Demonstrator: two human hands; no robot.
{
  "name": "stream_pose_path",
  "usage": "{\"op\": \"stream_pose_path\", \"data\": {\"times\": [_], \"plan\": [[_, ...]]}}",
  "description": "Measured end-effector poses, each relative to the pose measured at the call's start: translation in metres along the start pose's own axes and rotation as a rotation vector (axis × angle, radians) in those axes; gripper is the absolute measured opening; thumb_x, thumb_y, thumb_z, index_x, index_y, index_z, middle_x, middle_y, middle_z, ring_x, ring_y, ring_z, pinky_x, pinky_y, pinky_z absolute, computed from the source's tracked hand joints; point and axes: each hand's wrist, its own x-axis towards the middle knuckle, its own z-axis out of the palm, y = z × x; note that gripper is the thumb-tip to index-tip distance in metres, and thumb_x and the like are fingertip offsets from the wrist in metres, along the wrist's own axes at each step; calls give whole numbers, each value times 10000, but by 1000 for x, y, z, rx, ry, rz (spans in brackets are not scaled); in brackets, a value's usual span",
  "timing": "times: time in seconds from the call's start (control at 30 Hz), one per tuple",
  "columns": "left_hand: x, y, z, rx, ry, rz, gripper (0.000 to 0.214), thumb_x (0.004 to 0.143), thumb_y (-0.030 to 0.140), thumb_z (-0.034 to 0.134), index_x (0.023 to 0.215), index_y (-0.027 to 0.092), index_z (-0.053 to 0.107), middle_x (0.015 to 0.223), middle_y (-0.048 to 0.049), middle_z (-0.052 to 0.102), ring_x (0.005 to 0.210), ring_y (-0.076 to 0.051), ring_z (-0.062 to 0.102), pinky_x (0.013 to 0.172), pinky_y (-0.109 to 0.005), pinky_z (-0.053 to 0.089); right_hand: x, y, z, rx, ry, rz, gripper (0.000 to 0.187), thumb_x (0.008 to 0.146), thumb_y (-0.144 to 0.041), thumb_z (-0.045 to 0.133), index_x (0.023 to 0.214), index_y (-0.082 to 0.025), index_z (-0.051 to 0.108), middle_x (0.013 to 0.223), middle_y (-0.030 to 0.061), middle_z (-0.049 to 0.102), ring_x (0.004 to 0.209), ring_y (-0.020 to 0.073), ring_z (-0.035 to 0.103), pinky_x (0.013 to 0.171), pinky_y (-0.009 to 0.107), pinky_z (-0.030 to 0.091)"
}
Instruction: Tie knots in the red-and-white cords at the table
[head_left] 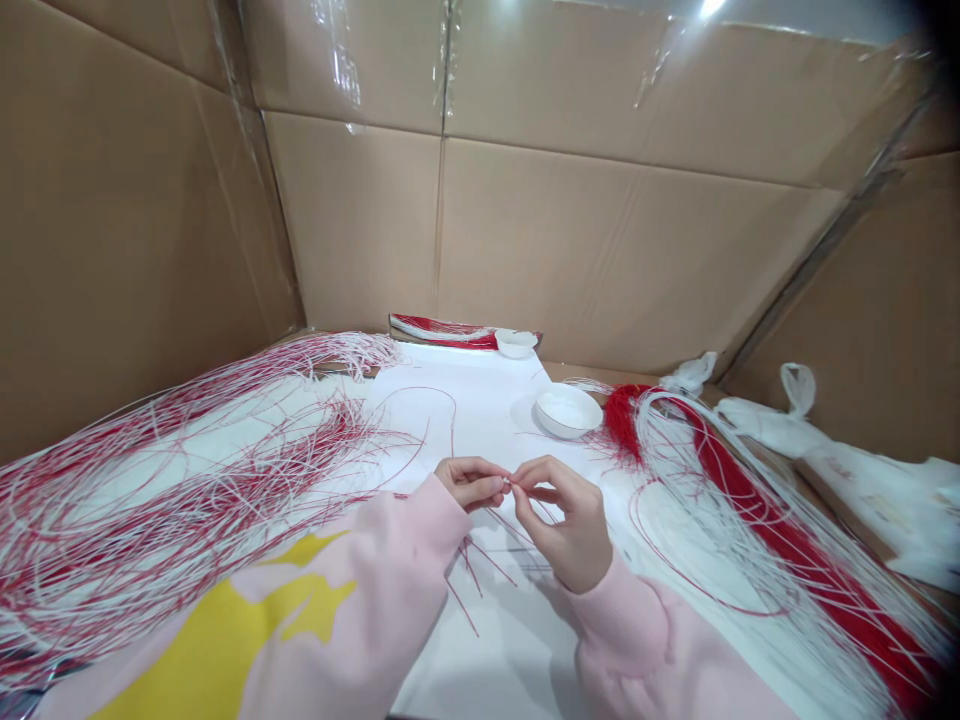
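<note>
Above the white table top, my left hand (pixel 474 483) and my right hand (pixel 564 515) meet fingertip to fingertip. Both are closed in a pinch on thin red cord (pixel 452 425), which loops up behind my left hand. Several red cord ends hang below the fingers. Something tiny and pale sits between the fingertips, too small to make out. To the left lies a large spread of red and white cords (pixel 300 455), some running near my left sleeve.
A white bowl (pixel 568 411) stands beyond my right hand, and a smaller white dish (pixel 516 344) at the back. Bundled red cord (pixel 757 510) and white cord (pixel 780 590) lie on the right, beside white plastic bags (pixel 862 470). Cardboard walls (pixel 540 220) surround the table.
</note>
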Motion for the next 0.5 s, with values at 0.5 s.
{"op": "stream_pose_path", "data": {"times": [0.5], "plan": [[-1, 2, 1, 17, 29, 27, 240, 443, 255, 758, 619, 126, 659, 531, 1, 608, 480, -63, 524, 536, -193, 423, 0, 1, 0, 14, -28, 39, 65, 712, -117, 503, 686, -175, 505, 709, 18, 545, 675, 122, 548, 528, 226, 528]]}}
